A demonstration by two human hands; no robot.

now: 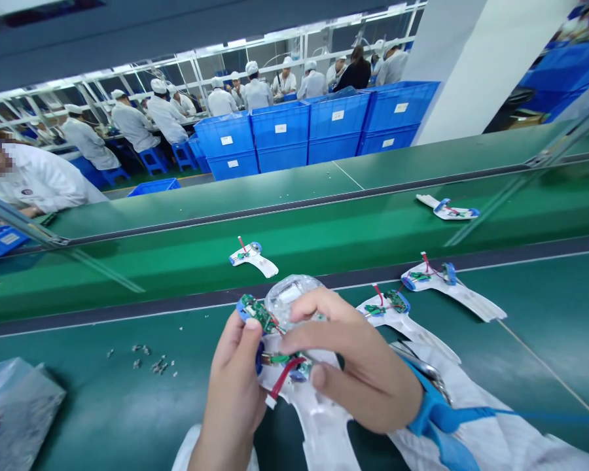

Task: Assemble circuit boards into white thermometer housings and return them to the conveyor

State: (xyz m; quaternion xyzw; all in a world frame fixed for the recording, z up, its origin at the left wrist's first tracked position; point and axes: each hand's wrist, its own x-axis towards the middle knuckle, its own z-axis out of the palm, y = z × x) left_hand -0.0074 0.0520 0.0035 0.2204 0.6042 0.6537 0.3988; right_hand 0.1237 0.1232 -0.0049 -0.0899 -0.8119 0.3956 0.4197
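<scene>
My left hand [235,373] is closed, its thumb and fingers pinching a small green circuit board [258,313] with a blue end piece. Just below it is a white gun-shaped plastic housing half [319,418], holding another green board and a red wire lead [287,379] with a white plug. My right hand [363,360] curves over the housing from the right, thumb and fingers bent around the wires and its edge. What its fingertips grip is partly hidden. A blue wrist strap [432,412] circles the right wrist. Behind the hands lies a transparent plastic bag [292,291].
Similar housings with boards lie at right, one [397,317] nearer and another [451,288] beyond. Two more, one [255,257] central and one [449,208] right, rest on the green belt [177,252]. Small metal parts [160,365] and a plastic bag [19,412] are left.
</scene>
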